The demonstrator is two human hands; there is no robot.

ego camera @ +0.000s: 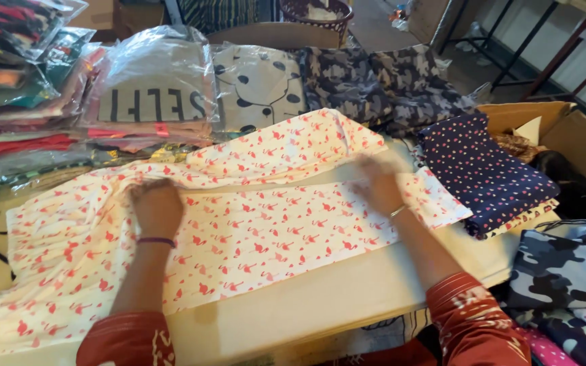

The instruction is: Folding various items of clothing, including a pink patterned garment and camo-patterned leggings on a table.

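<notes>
Folding underway: left hand (157, 207) and right hand (378, 184) press flat, fingers holding nothing, on the flamingo-print cloth (252, 230); next, likely another fold.

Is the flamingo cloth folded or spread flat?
Partly folded: the flamingo cloth has its far edge turned over, with both hands pressing it.

White flamingo-print cloth (252, 230) under both hands

It lay spread flat across the pale table, dotted with small red-pink flamingos, its far half folded over into a long crease, its left end rumpled and draping toward the near edge
</notes>
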